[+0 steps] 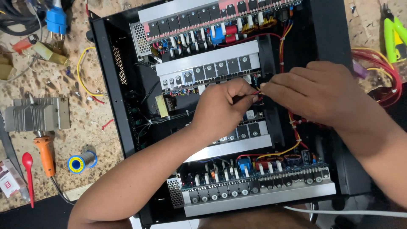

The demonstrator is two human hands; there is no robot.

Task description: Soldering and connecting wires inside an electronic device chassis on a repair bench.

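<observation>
While both hands meet over the middle of the open black metal amplifier chassis (110, 85), I log their state. Left hand (222, 108): fingers curled nearly closed, thumb and forefinger pinched on a thin bundle of red and dark wires (250, 96). Right hand (316, 93): fingertips (267, 88) drawn together, pinching the same wires from the other side, so the two grips almost touch. The wire ends sit just below the upper silver aluminium heatsink bar (207, 57) with its row of black transistors, and above the lower slanted heatsink bar (237, 146).

Judgement on handling: I would keep the pinch close to the wire ends, keep the forearms off the green circuit boards, and avoid tugging the red and yellow harness (283, 42) that runs along the chassis's right side; bare leads near the transistor legs could short.

Packages and labels: a small red and white cardboard box (9, 180) lies at the lower left bench edge beside a red plastic spoon-shaped tool (28, 169); its print is too small to read. A solder spool with blue and yellow flanges (81, 162) sits near an orange-handled soldering iron (44, 154). A finned grey heatsink block (36, 113) lies above these. A blue plug (56, 19) is at top left, green-handled pliers (394, 36) at top right
</observation>
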